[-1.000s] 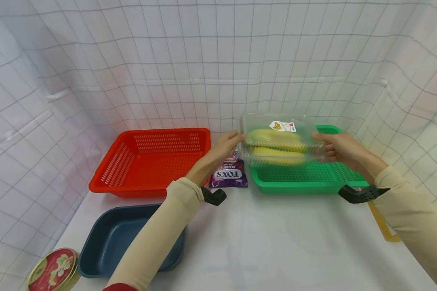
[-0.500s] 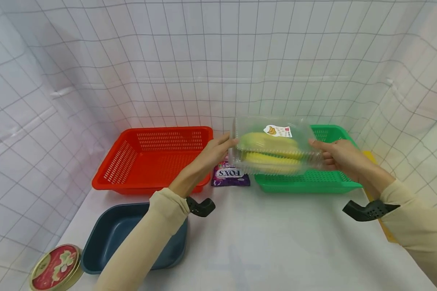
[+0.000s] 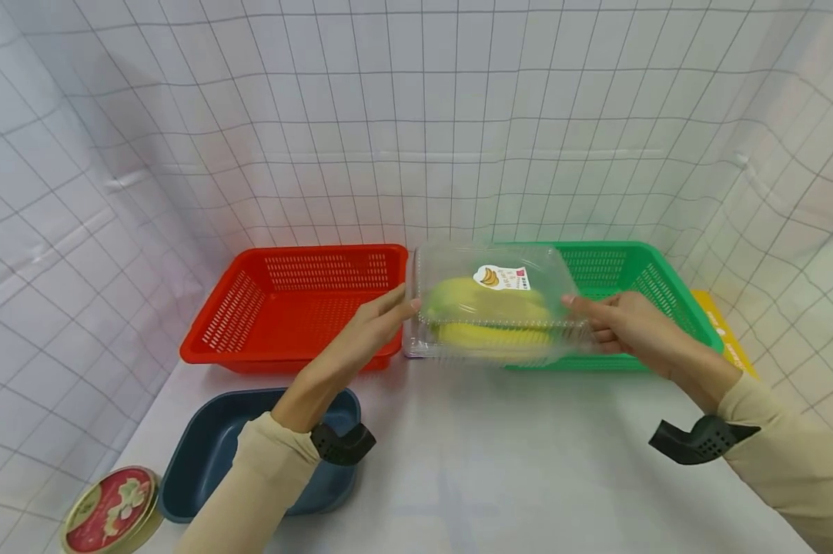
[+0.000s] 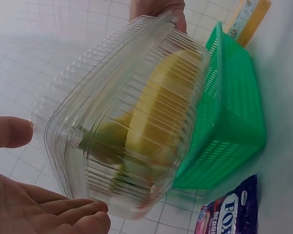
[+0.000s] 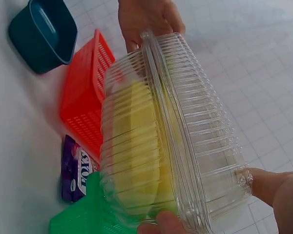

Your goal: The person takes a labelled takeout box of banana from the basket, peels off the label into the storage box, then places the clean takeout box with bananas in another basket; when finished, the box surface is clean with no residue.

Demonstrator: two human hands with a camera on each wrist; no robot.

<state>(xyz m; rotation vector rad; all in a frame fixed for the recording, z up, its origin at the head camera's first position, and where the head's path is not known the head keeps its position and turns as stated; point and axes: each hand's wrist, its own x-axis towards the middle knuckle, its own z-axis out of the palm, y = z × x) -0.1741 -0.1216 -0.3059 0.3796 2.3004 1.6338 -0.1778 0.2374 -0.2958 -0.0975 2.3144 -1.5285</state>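
A clear plastic box of bananas (image 3: 489, 308), with a banana label on its lid, is held up in front of the green basket (image 3: 666, 300), overlapping it in the head view. My left hand (image 3: 361, 335) holds the box's left end, thumb at the lid edge and fingers along the lower side. At the right end, my right hand (image 3: 631, 327) grips the box with its thumb on top and fingers curled below. Through the ribbed wall, yellow bananas (image 4: 161, 102) show in the left wrist view.
A red basket (image 3: 306, 362) stands left of the green one. A purple Fox's Berries packet (image 5: 78, 170) lies between the baskets, mostly hidden from the head camera. Nearer are a dark blue tub (image 3: 215, 431) and a round red-topped tin (image 3: 112, 508). Something yellow (image 3: 724, 331) lies at right.
Both hands have carried the box leftward and lower, toward the person. More of the green basket shows at right, while the box now covers most of the purple packet.
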